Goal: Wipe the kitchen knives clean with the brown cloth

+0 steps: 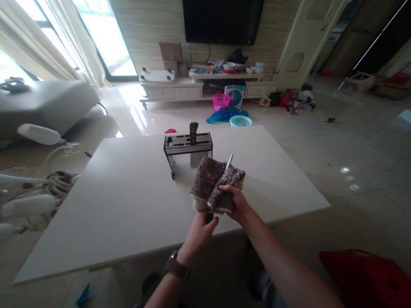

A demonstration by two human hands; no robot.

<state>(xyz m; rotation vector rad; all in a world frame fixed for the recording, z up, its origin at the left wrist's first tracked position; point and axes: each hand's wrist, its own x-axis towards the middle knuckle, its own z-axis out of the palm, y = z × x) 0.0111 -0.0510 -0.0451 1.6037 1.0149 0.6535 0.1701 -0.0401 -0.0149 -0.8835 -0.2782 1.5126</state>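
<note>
A brown and white patterned cloth (206, 178) is held up over the near part of the white table (132, 204). Out of its folds sticks a shiny blade (230, 160), pointing up and right. My left hand (201, 227) is closed around a dark handle just below the cloth. The fingers of my right hand (236, 201) are wrapped on the cloth's right side, pressing it around the blade. Just beyond stands a knife holder (183, 143) with a black-handled knife (194, 131) upright in it.
White lamp arms (42, 134) reach near the table's left side. A light blue basket (240, 120), a blue plastic bag (223, 115) and a pink basket (221, 102) lie beyond the far edge. A red object (373, 278) is at lower right.
</note>
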